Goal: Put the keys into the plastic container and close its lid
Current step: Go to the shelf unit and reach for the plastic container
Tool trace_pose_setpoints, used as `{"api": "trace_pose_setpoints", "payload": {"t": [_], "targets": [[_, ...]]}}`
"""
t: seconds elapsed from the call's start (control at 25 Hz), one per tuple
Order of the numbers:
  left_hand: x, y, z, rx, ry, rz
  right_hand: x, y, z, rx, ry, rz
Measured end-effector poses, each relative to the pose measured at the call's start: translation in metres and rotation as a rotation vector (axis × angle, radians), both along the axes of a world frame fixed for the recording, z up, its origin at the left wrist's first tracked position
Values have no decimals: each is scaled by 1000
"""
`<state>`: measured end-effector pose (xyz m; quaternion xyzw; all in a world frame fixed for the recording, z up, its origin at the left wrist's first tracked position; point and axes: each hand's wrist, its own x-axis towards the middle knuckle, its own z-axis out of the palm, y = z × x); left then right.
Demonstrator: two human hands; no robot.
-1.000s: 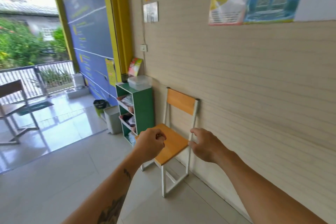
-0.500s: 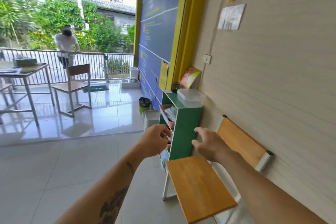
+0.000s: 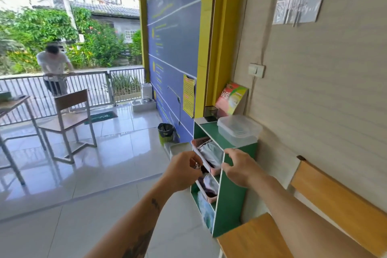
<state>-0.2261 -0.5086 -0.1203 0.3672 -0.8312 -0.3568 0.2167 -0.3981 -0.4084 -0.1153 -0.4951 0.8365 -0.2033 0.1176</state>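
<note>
A clear plastic container (image 3: 238, 131) with its lid on stands on top of a green shelf unit (image 3: 232, 199) against the wall. My left hand (image 3: 182, 170) is closed in front of the shelf's upper compartment, below and left of the container. A small dark and pale object, seemingly the keys (image 3: 196, 166), peeks out at its fingertips. My right hand (image 3: 238, 166) hovers before the shelf's front edge, just under the container, fingers loosely curled and apart, holding nothing.
Pink baskets (image 3: 204, 156) with cloth fill the shelf. A wooden-seated chair (image 3: 259, 236) stands at the lower right by the wall. A small bin (image 3: 165, 133) sits past the shelf. A desk and chair (image 3: 69, 119) stand left; a person (image 3: 53, 65) leans on the railing.
The view has swung left and closer to the green shelf. Both hands now sit right in front of its top compartment instead of over the chair.
</note>
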Motion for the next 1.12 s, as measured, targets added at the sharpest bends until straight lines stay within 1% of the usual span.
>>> {"api": "trace_pose_setpoints", "payload": {"t": [0.16, 0.24, 0.32, 0.44, 0.6, 0.8, 0.88, 0.96, 1.12], "targets": [[-58, -94, -9, -14, 51, 8, -64, -86, -14, -14, 14, -22], [-93, -138, -12, 9, 55, 19, -102, -130, -17, -11, 14, -44], [-127, -177, -16, 61, 47, 12, -135, -169, -16, 5, 25, -56], [-180, -234, -21, 186, 90, -19, -180, -222, -12, 19, 66, -80], [-243, -295, -27, 273, 124, -87, -225, -270, -20, 78, 112, -139], [-311, -374, -54, 316, 85, -196, -269, -328, -47, 165, 122, -295], [-334, -411, -68, 306, 47, -256, -280, -355, -59, 189, 95, -378], [-353, -441, -77, 251, 10, -289, -286, -376, -69, 229, 80, -442], [-381, -481, -90, 195, 4, -323, -298, -403, -87, 301, 94, -556]]}}
